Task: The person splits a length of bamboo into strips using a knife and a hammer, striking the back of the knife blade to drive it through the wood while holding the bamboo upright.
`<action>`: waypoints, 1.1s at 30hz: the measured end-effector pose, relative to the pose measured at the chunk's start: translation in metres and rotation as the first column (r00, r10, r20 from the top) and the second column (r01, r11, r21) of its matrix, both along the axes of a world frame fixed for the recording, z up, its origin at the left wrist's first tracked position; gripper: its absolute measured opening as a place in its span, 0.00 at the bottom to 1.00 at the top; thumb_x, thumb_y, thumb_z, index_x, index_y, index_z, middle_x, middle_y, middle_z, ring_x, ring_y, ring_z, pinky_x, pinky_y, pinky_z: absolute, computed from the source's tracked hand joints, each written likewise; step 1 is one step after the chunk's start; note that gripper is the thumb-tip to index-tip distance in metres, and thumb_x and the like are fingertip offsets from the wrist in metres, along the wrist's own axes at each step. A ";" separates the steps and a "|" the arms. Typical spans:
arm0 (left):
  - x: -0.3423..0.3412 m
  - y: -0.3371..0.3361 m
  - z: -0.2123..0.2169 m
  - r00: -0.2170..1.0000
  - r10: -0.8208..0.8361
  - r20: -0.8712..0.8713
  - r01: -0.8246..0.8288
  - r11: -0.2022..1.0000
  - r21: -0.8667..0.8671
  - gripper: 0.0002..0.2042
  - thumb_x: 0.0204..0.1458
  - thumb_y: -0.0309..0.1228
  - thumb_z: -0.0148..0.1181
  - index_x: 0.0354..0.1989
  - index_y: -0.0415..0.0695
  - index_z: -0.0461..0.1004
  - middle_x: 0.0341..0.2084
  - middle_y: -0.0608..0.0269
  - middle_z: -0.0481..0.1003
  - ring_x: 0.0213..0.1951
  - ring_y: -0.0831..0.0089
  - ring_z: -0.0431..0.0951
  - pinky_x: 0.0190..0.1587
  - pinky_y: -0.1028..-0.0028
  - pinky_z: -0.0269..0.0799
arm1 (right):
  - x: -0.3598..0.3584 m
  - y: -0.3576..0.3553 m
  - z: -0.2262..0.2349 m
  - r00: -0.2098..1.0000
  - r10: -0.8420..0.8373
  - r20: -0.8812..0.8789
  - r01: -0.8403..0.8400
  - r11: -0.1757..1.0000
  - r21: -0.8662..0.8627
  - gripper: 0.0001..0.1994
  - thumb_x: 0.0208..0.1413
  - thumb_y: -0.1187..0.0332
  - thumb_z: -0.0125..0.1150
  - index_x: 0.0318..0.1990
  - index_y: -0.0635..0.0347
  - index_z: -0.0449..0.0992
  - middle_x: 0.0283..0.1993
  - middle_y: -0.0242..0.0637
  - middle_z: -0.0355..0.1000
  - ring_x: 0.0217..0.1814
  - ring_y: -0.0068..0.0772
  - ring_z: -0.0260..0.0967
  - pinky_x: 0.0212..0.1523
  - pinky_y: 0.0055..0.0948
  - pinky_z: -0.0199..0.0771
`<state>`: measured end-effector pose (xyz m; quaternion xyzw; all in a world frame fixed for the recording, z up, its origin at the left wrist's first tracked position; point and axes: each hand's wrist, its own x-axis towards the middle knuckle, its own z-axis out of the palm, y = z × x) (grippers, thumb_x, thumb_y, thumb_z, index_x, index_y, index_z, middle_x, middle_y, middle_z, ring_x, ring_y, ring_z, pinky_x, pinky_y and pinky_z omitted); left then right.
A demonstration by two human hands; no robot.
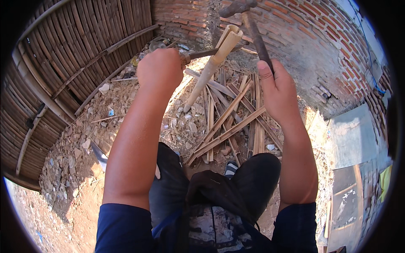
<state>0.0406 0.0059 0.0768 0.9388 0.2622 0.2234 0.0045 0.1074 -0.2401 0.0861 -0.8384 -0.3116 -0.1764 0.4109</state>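
Observation:
My left hand (160, 69) is closed round the wooden handle of a large knife (204, 53), its blade pointing right. The blade sits across a bamboo pole (202, 80), in the split near its top. Slightly tilted, the pole stands with its lower end among the rubble and its pale upper end cleft open. In my right hand (278, 88) is a hammer (257, 38), gripped by its dark handle. Its metal head is raised above the pole and apart from both pole and blade.
Split bamboo strips (228, 134) lie crisscrossed before my knees. A slatted bamboo wall (84, 46) stands left, a worn brick wall (291, 46) ahead and right. Grey sheet panels (353, 137) lean at the right. Beside my left forearm lies a metal blade (99, 155) on stony ground.

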 end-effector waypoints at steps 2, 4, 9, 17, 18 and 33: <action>-0.002 -0.003 0.003 1.000 -0.019 -0.003 0.019 1.000 0.009 0.08 0.55 0.34 0.65 0.39 0.46 0.85 0.38 0.55 0.84 0.41 0.55 0.86 0.43 0.60 0.82 | 0.005 -0.001 -0.002 1.000 0.003 0.017 -0.007 0.977 0.211 0.24 0.74 0.49 0.46 0.41 0.64 0.72 0.23 0.42 0.69 0.26 0.37 0.71 0.32 0.40 0.69; 0.000 -0.001 0.003 1.000 -0.020 -0.015 0.020 1.000 0.012 0.08 0.55 0.34 0.65 0.38 0.46 0.85 0.38 0.55 0.84 0.41 0.55 0.86 0.43 0.60 0.82 | -0.001 0.007 -0.015 0.998 -0.041 0.057 0.029 0.980 0.195 0.23 0.73 0.49 0.47 0.41 0.64 0.72 0.24 0.43 0.70 0.25 0.40 0.70 0.31 0.42 0.69; 0.002 0.000 -0.002 1.000 -0.013 -0.010 0.013 1.000 -0.010 0.11 0.54 0.40 0.68 0.40 0.49 0.85 0.37 0.53 0.84 0.42 0.54 0.85 0.44 0.58 0.81 | 0.012 0.019 -0.064 0.999 0.022 -0.030 -0.029 0.972 -0.232 0.22 0.72 0.49 0.50 0.41 0.64 0.72 0.24 0.45 0.70 0.24 0.43 0.69 0.30 0.45 0.69; -0.006 0.006 0.001 1.000 0.020 -0.015 -0.020 1.000 -0.008 0.09 0.56 0.38 0.66 0.41 0.50 0.85 0.37 0.54 0.84 0.42 0.55 0.85 0.43 0.59 0.81 | 0.000 0.012 -0.011 0.998 0.027 -0.058 -0.014 0.978 0.210 0.22 0.71 0.50 0.51 0.41 0.65 0.71 0.28 0.51 0.75 0.30 0.55 0.75 0.32 0.47 0.70; -0.004 0.008 -0.001 1.000 0.020 -0.016 -0.021 1.000 -0.013 0.11 0.55 0.40 0.67 0.40 0.49 0.85 0.36 0.53 0.84 0.42 0.54 0.85 0.43 0.58 0.81 | -0.001 0.015 -0.016 0.999 0.006 -0.038 0.000 0.988 0.154 0.22 0.71 0.50 0.51 0.41 0.65 0.71 0.28 0.51 0.75 0.30 0.56 0.75 0.33 0.47 0.71; -0.005 0.011 0.000 0.999 0.039 -0.033 -0.040 0.999 -0.034 0.09 0.57 0.37 0.65 0.41 0.49 0.85 0.38 0.56 0.84 0.42 0.55 0.86 0.43 0.61 0.82 | 0.003 0.009 -0.018 1.000 0.001 0.005 -0.002 0.982 0.189 0.22 0.71 0.50 0.52 0.39 0.64 0.70 0.24 0.47 0.70 0.26 0.50 0.70 0.32 0.46 0.70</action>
